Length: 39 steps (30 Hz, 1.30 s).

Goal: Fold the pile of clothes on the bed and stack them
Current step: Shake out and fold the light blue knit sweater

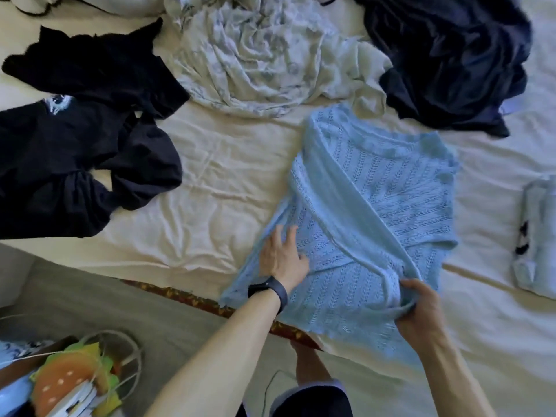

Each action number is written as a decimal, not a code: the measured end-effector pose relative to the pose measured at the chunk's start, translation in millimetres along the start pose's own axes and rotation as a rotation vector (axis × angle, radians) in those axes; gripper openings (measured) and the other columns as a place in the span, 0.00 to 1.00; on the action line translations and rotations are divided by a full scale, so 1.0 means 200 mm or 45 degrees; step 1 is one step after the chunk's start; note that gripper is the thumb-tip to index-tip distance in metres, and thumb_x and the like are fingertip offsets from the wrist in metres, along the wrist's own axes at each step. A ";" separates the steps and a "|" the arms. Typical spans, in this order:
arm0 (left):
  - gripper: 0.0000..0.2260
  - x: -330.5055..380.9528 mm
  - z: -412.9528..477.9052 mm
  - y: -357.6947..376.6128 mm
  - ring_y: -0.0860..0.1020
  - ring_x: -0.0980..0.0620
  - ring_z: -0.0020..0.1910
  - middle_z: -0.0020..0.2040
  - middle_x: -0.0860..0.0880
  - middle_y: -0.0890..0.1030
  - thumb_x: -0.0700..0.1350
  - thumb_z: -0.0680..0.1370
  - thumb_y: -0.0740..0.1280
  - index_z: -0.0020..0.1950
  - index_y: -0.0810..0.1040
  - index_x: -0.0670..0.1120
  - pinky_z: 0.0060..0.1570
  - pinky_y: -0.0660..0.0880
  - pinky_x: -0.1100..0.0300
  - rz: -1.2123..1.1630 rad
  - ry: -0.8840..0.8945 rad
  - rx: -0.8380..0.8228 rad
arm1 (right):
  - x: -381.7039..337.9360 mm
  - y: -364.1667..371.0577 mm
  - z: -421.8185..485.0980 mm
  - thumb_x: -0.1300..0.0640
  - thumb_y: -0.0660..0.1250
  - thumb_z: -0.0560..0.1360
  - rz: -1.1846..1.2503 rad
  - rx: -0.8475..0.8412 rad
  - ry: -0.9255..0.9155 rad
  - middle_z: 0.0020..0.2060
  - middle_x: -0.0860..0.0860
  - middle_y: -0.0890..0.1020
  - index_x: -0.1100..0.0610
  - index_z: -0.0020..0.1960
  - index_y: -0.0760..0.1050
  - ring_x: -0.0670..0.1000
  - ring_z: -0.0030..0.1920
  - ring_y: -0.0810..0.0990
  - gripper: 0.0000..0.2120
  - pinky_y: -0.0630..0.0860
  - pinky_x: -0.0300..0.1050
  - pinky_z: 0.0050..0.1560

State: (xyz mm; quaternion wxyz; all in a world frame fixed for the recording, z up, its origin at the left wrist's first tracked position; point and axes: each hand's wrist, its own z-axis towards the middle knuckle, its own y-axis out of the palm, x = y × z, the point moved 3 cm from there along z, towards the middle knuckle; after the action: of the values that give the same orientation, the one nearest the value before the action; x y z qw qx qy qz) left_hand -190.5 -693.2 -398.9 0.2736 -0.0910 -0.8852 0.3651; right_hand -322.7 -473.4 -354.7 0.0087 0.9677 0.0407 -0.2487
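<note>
While our left hand lies flat on the light blue knit sweater, fingers straight and spread and pressing its lower left part down, our right hand curls round a bunched fold of the same sweater at its lower right edge. The sweater sits right of centre in the frame on the cream bed sheet, neckline toward the top. One side is folded diagonally across the body, and the hem reaches the near edge of the bed. A dark wristband circles our left wrist.

The unfolded clothes lie around it. Two black garments fill the left of the frame: a rumpled black top in the upper left, and below it a black shirt with a small pale print (too blurred for us to read). At top centre there is a crumpled white patterned garment, its lower edge just beside the sweater's collar. A dark navy garment is heaped in the upper right. At the right edge of the frame, well apart from the sweater, rests a folded pale blue piece with dark marks on it.

Along the bed's near edge runs a strip of dark red patterned trim. In the lower left corner a cardboard box on the grey floor holds bright orange and yellow-green things.
</note>
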 end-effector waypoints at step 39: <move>0.07 0.14 0.86 -0.21 0.79 0.45 0.48 0.49 0.52 0.81 0.56 0.79 0.64 0.53 0.72 0.55 0.37 0.67 0.56 0.149 0.260 0.150 | -0.51 1.11 0.71 0.41 0.67 0.79 -1.452 -0.042 -0.737 0.71 0.55 0.73 0.54 0.76 0.65 0.57 0.71 0.71 0.31 0.68 0.54 0.71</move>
State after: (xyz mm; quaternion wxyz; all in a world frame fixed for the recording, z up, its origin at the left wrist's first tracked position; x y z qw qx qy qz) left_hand -307.0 -815.1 -457.4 0.3454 -0.1630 -0.8230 0.4205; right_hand -461.1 -706.8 -431.5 -0.0994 0.6874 0.5492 -0.4648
